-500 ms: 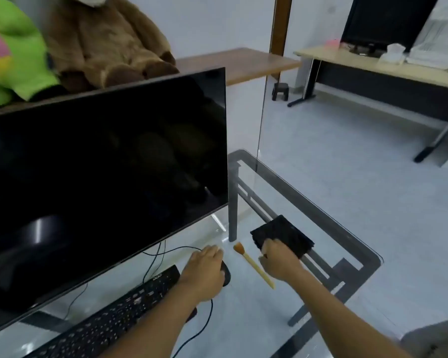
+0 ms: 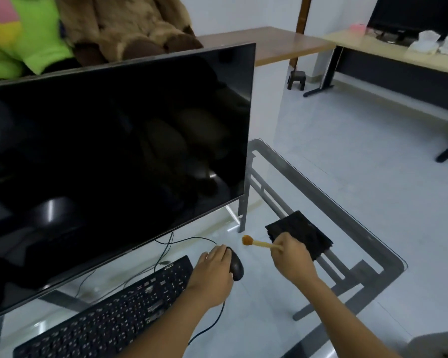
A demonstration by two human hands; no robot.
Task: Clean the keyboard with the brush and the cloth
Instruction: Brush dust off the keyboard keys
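Observation:
A black keyboard (image 2: 109, 313) lies slanted on the glass desk (image 2: 388, 257) in front of the monitor. My right hand (image 2: 291, 259) holds a small wooden brush (image 2: 256, 242) by its handle, lifted off the glass with the orange bristles pointing left. A folded black cloth (image 2: 303, 232) lies just behind that hand. My left hand (image 2: 212, 272) rests on a black mouse (image 2: 236, 266) at the keyboard's right end, fingers curved over it.
A large dark monitor (image 2: 114, 161) stands right behind the keyboard. Cables (image 2: 166, 249) run under it to the mouse and keyboard. Plush toys (image 2: 114, 24) sit on a wooden desk behind. The glass desk's edge runs close on the right.
My right hand has picked the brush up off the glass; it lay there beside the cloth before. The left hand stays on the mouse. The view shifted slightly.

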